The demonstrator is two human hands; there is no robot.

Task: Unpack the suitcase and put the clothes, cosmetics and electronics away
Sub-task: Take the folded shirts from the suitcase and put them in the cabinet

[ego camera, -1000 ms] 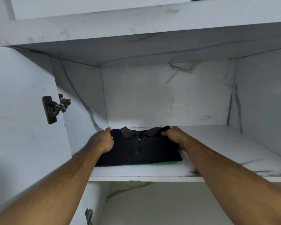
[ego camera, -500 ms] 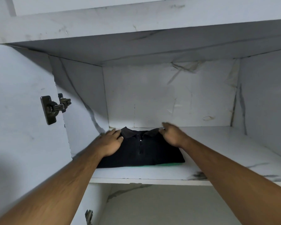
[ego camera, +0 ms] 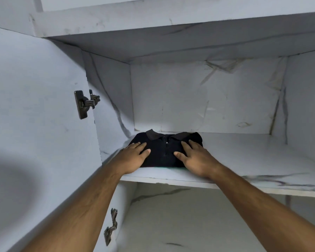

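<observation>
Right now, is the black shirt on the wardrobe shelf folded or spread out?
Folded. The black shirt lies as a compact rectangle on the shelf, collar at the back, with the left hand and right hand flat on it.

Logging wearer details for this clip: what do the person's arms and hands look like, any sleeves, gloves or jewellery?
Both forearms are bare, with no sleeve in view. The left hand and right hand wear no gloves, rings, watch or bands.
</observation>
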